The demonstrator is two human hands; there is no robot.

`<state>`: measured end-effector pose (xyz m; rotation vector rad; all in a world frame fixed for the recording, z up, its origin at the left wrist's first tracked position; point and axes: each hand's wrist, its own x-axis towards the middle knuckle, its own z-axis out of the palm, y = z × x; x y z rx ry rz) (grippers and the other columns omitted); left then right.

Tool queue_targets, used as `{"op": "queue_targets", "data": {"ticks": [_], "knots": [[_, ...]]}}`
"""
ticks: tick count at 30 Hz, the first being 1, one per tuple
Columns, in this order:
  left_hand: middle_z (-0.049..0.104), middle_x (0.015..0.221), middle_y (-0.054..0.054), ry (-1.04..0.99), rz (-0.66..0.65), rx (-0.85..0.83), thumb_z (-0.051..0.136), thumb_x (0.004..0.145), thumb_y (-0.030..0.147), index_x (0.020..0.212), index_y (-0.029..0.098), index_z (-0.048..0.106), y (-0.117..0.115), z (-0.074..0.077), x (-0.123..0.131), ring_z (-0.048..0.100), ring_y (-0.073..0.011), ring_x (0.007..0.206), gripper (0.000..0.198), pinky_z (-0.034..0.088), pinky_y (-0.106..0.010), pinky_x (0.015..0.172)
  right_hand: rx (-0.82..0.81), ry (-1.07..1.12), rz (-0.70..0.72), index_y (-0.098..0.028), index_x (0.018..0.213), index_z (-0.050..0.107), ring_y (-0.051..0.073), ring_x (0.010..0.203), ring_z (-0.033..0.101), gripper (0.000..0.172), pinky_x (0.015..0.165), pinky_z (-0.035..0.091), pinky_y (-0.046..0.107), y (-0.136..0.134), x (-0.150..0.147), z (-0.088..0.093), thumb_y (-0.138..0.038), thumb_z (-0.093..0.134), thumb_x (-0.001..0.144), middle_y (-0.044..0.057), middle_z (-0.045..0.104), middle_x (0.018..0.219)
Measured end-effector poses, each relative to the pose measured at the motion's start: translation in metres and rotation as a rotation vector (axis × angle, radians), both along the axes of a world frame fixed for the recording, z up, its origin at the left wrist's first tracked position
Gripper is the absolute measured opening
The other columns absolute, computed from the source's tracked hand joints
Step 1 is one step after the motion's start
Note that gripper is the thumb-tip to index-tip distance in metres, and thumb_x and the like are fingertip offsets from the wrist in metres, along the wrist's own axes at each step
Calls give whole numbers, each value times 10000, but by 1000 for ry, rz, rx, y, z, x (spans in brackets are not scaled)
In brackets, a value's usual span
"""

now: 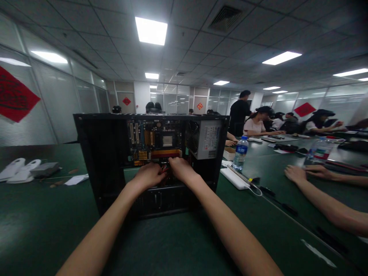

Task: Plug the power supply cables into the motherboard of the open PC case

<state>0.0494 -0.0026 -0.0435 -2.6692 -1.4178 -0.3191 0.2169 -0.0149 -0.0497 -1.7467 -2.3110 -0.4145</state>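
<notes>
A black computer case (151,116) stands on its side edge before me, its open side facing me. Inside sit a motherboard (156,130) with a square processor (167,140), red and yellow memory slots (165,154) and a silver power supply (209,140) at upper right. Both hands reach in just below the memory slots. My left hand (148,175) is closed, its fingertips pinching thin coloured wires (164,167). Close beside it, my right hand (182,168) is bent inward with fingers pressed together; what they grip is hidden behind the hand.
Right of the case are a water bottle (240,153), a white power bank (234,178) with a cable, and a small box (229,153). A neighbour's hands (297,174) rest on the green table (43,230). White objects (21,170) and a grey block (45,170) lie left.
</notes>
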Motion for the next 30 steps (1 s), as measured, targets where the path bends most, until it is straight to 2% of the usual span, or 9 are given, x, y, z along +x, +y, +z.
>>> {"op": "queue_targets", "data": {"ticks": [5, 12, 20, 24, 30], "knots": [[734, 855, -144, 42, 17, 26, 446, 925, 474, 831, 170, 730, 0, -1, 1, 701, -307, 816, 426, 471, -347, 661, -16, 33, 11, -107, 1163, 562, 302, 982, 707, 317, 774, 537, 344, -1, 3, 1, -18, 428, 890, 187, 699, 1062], [738, 870, -152, 69, 28, 35, 436, 934, 468, 863, 170, 743, -3, 1, 1, 705, -316, 840, 433, 503, -370, 719, -13, 97, -20, -123, 1165, 546, 282, 1008, 699, 332, 788, 510, 307, 5, 6, -1, 2, 455, 872, 171, 701, 1072], [742, 873, -175, 60, 55, 57, 458, 909, 479, 847, 162, 738, -1, -1, 3, 710, -338, 847, 428, 504, -379, 700, 5, 126, -94, -124, 1102, 641, 274, 1015, 698, 229, 808, 510, 312, 3, 6, 0, -119, 483, 937, 178, 702, 1087], [738, 861, -176, 54, 56, 54, 458, 901, 488, 832, 162, 735, -2, 0, 4, 708, -340, 835, 433, 499, -381, 689, -12, 128, -126, -112, 1045, 710, 288, 983, 710, 259, 794, 515, 321, 3, 5, 0, -182, 476, 958, 188, 720, 1035], [728, 825, -164, 25, 37, 38, 457, 905, 492, 815, 162, 736, -2, -1, 3, 698, -321, 788, 442, 493, -379, 686, -56, 169, -80, -113, 1059, 739, 254, 1027, 700, 288, 844, 502, 295, 9, 10, -4, -165, 481, 944, 185, 731, 1060]]}}
